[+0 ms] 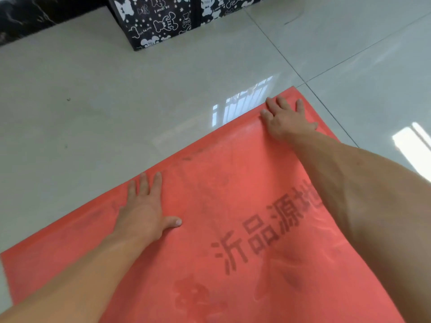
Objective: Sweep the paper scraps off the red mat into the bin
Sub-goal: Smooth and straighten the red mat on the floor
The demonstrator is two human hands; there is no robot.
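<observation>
A red mat [210, 206] with dark printed characters lies on the pale tiled floor and fills the lower half of the view. My left hand [144, 210] rests flat on it near its far edge, fingers spread, holding nothing. My right hand [284, 117] presses flat on the mat's far right corner, fingers apart and reaching the edge. No paper scraps show on the mat. No bin is in view.
A black box with white bear prints [161, 22] stands on the floor at the back, a second one [224, 8] beside it. A dark marble ledge [28, 19] runs at the back left. Glossy floor tiles [93, 101] lie beyond the mat.
</observation>
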